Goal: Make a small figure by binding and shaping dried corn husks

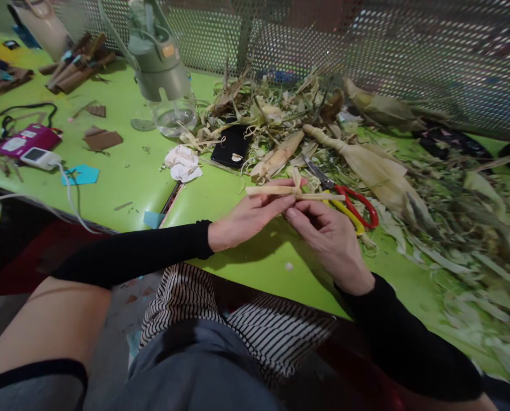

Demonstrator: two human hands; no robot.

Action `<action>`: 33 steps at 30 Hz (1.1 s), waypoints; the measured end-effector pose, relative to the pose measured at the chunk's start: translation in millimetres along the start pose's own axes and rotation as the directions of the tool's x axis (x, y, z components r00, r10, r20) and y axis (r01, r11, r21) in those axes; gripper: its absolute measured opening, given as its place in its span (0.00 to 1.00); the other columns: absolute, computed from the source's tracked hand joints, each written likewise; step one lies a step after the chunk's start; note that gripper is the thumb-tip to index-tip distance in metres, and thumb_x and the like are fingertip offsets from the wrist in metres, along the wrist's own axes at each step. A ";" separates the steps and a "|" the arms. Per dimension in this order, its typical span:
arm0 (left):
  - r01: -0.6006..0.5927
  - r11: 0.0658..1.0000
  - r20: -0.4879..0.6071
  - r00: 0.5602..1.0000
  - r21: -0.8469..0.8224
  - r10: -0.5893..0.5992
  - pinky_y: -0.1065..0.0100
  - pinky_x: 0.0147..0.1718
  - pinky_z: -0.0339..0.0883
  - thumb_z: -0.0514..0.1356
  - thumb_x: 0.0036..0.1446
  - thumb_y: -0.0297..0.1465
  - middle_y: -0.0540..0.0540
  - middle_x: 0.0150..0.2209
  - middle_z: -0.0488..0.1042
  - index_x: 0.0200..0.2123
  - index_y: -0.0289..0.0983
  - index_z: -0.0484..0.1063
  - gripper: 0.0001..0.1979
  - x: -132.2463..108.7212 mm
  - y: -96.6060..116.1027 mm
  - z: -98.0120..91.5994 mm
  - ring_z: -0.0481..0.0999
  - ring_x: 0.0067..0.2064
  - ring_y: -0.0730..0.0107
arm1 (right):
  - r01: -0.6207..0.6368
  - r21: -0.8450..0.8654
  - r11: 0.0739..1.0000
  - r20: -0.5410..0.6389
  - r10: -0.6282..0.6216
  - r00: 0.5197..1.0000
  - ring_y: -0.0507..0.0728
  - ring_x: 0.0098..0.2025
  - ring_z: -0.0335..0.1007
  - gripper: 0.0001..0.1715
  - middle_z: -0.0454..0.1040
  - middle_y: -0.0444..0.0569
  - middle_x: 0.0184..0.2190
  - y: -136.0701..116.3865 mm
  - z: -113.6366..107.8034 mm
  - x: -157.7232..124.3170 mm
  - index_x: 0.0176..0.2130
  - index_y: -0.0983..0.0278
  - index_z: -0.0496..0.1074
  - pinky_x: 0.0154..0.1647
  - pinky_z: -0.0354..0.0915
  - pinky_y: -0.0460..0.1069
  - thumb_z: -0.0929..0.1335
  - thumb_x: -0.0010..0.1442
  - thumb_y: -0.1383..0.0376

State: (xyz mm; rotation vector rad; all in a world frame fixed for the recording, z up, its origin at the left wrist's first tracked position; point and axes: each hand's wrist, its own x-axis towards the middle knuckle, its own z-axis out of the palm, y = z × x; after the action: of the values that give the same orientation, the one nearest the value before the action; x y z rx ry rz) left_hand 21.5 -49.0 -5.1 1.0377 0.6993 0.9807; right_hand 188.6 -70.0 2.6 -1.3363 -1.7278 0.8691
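Observation:
Between my two hands is a pale dried corn husk strip (pixel 268 190), knotted near its middle with a short end sticking up. My left hand (pixel 250 216) pinches it just left of the knot, thumb on the near side. My right hand (pixel 330 237) grips it at the knot with thumb and fingertips, and one strip end points right above the knuckles. Just beyond my right hand lie scissors (pixel 357 205) with red and yellow handles, partly hidden by that hand. A folded husk piece (pixel 277 157) lies on the green table beyond the knot.
Heaped husk scraps (pixel 464 194) cover the table's right side and back, before a perforated metal panel (pixel 366 45). A black phone (pixel 231 145), crumpled tissue (pixel 183 164) and water bottle (pixel 163 74) stand or lie left of them. A white cable (pixel 73 200) hangs over the left edge.

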 end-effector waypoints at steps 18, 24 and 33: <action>0.046 0.999 0.000 0.999 -0.012 -0.046 0.65 0.59 0.70 0.68 0.62 0.29 0.43 0.49 0.84 0.49 0.34 0.81 0.12 4.2 -9.6 -7.5 0.81 0.53 0.66 | 0.321 -0.349 0.880 0.048 -0.325 0.945 0.51 0.23 0.51 0.19 0.56 0.40 0.19 10.0 17.1 -4.4 0.24 0.58 0.54 0.27 0.50 0.50 0.64 0.63 0.66; 0.247 0.958 0.016 0.969 -0.147 -0.247 0.69 0.48 0.74 0.64 0.67 0.29 0.42 0.42 0.85 0.51 0.33 0.80 0.11 18.2 -4.5 -18.3 0.83 0.41 0.73 | 0.233 -0.225 0.946 0.126 -0.209 0.970 0.51 0.22 0.55 0.28 0.62 0.41 0.19 7.3 -3.5 1.5 0.23 0.59 0.64 0.25 0.52 0.49 0.68 0.69 0.49; 0.383 0.916 0.303 0.892 -0.118 -0.335 0.74 0.37 0.73 0.61 0.71 0.30 0.44 0.34 0.82 0.37 0.31 0.76 0.10 10.5 6.6 -19.4 0.80 0.33 0.77 | -0.141 0.188 0.972 0.031 0.138 0.990 0.52 0.29 0.67 0.21 0.76 0.44 0.33 14.9 -37.3 10.7 0.49 0.56 0.83 0.26 0.60 0.48 0.71 0.67 0.47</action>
State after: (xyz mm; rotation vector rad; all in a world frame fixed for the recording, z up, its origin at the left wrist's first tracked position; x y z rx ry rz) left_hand 7.2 -31.0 -6.4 0.8297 0.5366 0.5475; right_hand 226.4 -54.2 9.0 -1.3362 -1.5345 1.0994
